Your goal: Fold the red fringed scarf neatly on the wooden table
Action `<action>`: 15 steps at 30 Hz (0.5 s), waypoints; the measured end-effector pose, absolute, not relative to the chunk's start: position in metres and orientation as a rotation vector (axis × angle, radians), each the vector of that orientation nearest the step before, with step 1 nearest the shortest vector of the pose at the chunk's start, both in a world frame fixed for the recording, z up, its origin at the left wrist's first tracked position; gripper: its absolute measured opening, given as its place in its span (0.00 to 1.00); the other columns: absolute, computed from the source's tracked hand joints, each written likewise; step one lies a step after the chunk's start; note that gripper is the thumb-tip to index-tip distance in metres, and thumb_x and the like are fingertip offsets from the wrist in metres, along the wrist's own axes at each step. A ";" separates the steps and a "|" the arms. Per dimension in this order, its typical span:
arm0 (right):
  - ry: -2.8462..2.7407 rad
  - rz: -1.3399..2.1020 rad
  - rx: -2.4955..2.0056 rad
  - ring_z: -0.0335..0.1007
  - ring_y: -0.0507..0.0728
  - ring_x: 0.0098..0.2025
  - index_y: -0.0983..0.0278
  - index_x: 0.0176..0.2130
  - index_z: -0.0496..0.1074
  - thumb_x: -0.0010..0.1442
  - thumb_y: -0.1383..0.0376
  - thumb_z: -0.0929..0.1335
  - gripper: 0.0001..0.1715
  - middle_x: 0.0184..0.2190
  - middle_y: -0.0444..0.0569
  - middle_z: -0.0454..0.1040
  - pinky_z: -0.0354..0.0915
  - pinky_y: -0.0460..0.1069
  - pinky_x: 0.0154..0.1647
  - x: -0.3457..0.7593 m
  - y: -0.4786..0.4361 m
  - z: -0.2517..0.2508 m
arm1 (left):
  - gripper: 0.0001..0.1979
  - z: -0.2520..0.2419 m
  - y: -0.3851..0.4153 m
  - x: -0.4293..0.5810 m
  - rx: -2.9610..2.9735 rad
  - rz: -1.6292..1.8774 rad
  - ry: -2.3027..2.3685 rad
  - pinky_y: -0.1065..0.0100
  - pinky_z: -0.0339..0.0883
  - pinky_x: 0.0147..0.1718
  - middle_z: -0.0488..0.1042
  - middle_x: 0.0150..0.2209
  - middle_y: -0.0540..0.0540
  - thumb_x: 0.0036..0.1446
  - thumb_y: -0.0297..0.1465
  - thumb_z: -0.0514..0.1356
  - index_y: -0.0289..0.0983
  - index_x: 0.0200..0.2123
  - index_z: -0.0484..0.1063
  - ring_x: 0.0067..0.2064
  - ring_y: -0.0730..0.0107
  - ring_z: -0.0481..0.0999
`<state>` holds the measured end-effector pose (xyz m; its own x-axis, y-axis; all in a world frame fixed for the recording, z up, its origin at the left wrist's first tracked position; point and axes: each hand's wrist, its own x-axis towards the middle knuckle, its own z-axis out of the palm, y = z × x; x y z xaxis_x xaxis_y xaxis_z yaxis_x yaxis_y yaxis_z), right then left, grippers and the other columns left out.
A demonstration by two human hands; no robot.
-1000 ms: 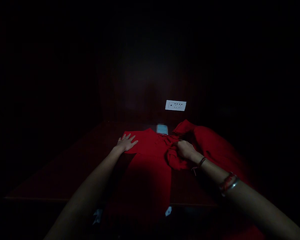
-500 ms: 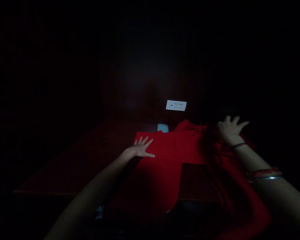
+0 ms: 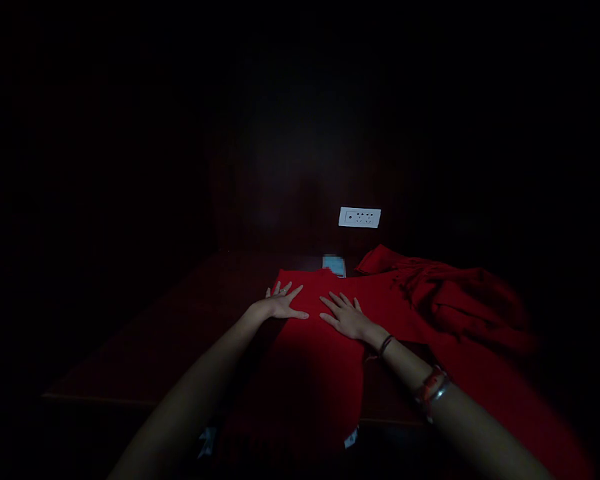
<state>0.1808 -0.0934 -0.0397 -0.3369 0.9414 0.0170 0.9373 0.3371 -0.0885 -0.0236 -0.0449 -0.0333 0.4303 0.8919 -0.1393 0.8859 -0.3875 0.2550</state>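
Note:
A red scarf-like cloth (image 3: pixel 310 373) lies across the dark table, one length hanging over the near edge with a small white label (image 3: pixel 351 437) at its corner. My left hand (image 3: pixel 283 305) rests flat on its upper left part, fingers spread. Beside it, my right hand (image 3: pixel 347 317) also presses flat on the cloth, fingers apart, a gap of cloth between the two thumbs. To the right the cloth is bunched in loose folds (image 3: pixel 460 300), and a long strip runs toward the lower right. Much of the scene is too dark to make out.
A white wall socket plate (image 3: pixel 360 217) is on the dark wall behind. A small light-blue item (image 3: pixel 334 265), blurred out, lies just beyond the cloth. The dark red table (image 3: pixel 155 333) stretches left, its front edge faintly lit.
My right hand has come from the far right down onto the cloth near my left hand. The right-hand cloth now lies in a heap. My left hand stays in place on the cloth.

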 end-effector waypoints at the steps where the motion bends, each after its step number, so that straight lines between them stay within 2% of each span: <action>1: -2.523 0.115 -1.776 0.30 0.63 0.57 0.54 0.56 0.41 0.51 0.44 0.45 0.36 0.58 0.47 0.38 0.32 0.64 0.50 0.179 -0.090 -0.040 | 0.48 -0.034 -0.041 -0.026 2.389 0.035 1.558 0.46 0.28 0.47 0.30 0.58 0.45 0.32 0.59 0.48 0.49 0.55 0.33 0.55 0.48 0.26; 4: -2.526 0.147 -1.802 0.29 0.63 0.57 0.54 0.56 0.40 0.51 0.44 0.45 0.36 0.58 0.47 0.37 0.32 0.64 0.50 0.170 -0.079 -0.037 | 0.47 -0.035 -0.031 -0.034 2.386 0.053 1.624 0.47 0.28 0.48 0.32 0.58 0.44 0.33 0.59 0.47 0.47 0.56 0.35 0.56 0.49 0.26; 7: -2.523 0.113 -1.753 0.33 0.63 0.57 0.56 0.55 0.45 0.52 0.46 0.46 0.35 0.57 0.49 0.42 0.36 0.63 0.50 0.166 -0.077 -0.029 | 0.45 -0.035 -0.032 -0.041 2.442 0.082 1.606 0.49 0.27 0.49 0.33 0.58 0.44 0.36 0.58 0.46 0.46 0.56 0.36 0.56 0.50 0.27; 11: -2.335 -0.385 -1.734 0.37 0.61 0.56 0.61 0.51 0.57 0.56 0.54 0.51 0.26 0.54 0.52 0.49 0.35 0.61 0.51 0.186 -0.092 0.001 | 0.44 -0.030 -0.045 -0.039 2.596 0.151 1.476 0.51 0.28 0.50 0.29 0.58 0.46 0.37 0.57 0.47 0.46 0.56 0.37 0.56 0.53 0.26; 13: -2.056 -0.678 -1.880 0.36 0.64 0.56 0.63 0.51 0.56 0.55 0.57 0.54 0.25 0.54 0.56 0.49 0.33 0.63 0.51 0.208 -0.107 0.022 | 0.43 -0.029 -0.050 -0.034 2.666 0.190 1.399 0.52 0.29 0.50 0.29 0.58 0.46 0.39 0.57 0.47 0.46 0.56 0.36 0.56 0.54 0.26; 15: -1.795 -0.789 -2.107 0.34 0.70 0.55 0.63 0.53 0.52 0.52 0.55 0.58 0.30 0.55 0.58 0.45 0.37 0.68 0.46 0.234 -0.124 0.039 | 0.41 -0.030 -0.053 -0.028 2.700 0.204 1.328 0.53 0.30 0.50 0.29 0.58 0.47 0.41 0.56 0.45 0.46 0.56 0.36 0.56 0.56 0.27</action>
<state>0.2344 -0.1237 0.0391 0.0879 0.8258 0.5570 0.9687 -0.2012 0.1454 -0.0275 -0.0529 -0.0295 0.6045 0.7939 0.0653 0.7769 -0.6057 0.1717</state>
